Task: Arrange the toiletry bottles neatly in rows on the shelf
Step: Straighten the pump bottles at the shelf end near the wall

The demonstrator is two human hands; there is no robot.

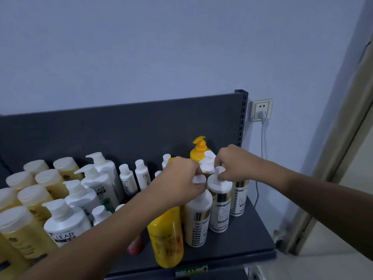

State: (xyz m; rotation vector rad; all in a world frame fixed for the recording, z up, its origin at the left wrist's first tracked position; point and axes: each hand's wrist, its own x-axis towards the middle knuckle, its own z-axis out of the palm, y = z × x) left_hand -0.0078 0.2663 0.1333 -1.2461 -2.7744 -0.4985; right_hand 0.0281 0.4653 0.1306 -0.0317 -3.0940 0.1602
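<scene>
1. Step in hand, as judged: squaring up the white-and-gold pump bottles at the right end of the shelf (254, 237); best done by turning each pump head so the nozzles face one way; keep bases flat and slide rather than lift; nudge gently, as tall bottles gripped at the top tip easily.
2. Left hand (181, 177): fingers curled round the pump head of the front pump bottle (196, 223).
3. Right hand (235, 164): fingertips pinching the pump head of the middle pump bottle (220, 213).
4. Rear pump bottle (240, 201): just behind the middle one; its top hidden under the right hand.
5. Appearance: white cylinders, gold band under a white collar, black block pattern lower down; all three upright, in a diagonal file, close or touching.
6. Neighbours: yellow bottle (166, 241) at the shelf front, just left of the front pump bottle; white CLEAR pump bottles (66, 223), small Dove bottles (142, 175) and pale yellow flip-cap bottles (30, 196) in rows further left.
</scene>
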